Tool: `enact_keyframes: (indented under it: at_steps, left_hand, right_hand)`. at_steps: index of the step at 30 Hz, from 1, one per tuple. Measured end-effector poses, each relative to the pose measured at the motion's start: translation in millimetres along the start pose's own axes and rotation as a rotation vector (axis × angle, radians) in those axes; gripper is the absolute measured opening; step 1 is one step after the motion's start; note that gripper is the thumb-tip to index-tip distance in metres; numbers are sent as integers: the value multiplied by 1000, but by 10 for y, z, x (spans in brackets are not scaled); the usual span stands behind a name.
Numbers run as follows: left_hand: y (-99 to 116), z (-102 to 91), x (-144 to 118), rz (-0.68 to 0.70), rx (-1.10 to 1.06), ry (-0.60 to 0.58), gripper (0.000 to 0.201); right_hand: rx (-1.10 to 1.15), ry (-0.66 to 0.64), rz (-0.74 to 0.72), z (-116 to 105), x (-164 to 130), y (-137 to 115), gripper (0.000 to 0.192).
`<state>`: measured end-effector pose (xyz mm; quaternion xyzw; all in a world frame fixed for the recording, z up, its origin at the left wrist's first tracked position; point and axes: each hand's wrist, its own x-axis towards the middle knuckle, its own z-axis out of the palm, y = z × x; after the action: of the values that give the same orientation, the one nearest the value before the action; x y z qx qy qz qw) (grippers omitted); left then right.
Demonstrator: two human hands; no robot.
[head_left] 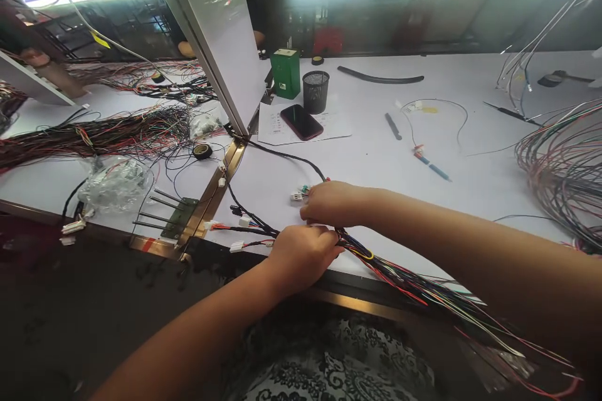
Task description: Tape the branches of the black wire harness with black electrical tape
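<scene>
A wire harness (376, 263) lies along the table's front edge, its loose coloured wires trailing off to the right. My left hand (303, 254) is closed around the bundle near the edge. Just above it, my right hand (333, 203) has its fingers curled at the harness; what sits inside them is hidden. Black-wrapped branches reach left from my left hand and end in white connectors (237, 247). Beside my right fingertips is another small white connector (296, 197). A black-covered branch (286, 155) runs from my right hand towards the partition.
At the back stand a green box (285, 74) and a black mesh cup (315, 93), with a phone (301, 122) on paper before them. A metal-edged partition (221, 44) rises left. A pronged fixture (179, 219) sits at the left edge. Coiled wires (559, 163) lie right.
</scene>
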<state>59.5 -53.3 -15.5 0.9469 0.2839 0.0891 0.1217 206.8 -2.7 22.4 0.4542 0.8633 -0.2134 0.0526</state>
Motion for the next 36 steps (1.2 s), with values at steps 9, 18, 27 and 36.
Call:
enact_keyframes:
  at_steps: [9,18,27,36]
  left_hand:
    - [-36,144,-99,81,62,157,33]
    - [-34,192,-127,20,-145,59,23]
    - [-155,166,11,-277,-226,-150,15]
    - [-333,46,159,-334,-563,-151,12]
  right_hand:
    - [-39,-281,172,7,197,-134,32]
    - [144,-174,392,-22,10,-42,30]
    - [85,288,330,-57,-194,-26,23]
    - [496,511,529,502,-796,-287,22]
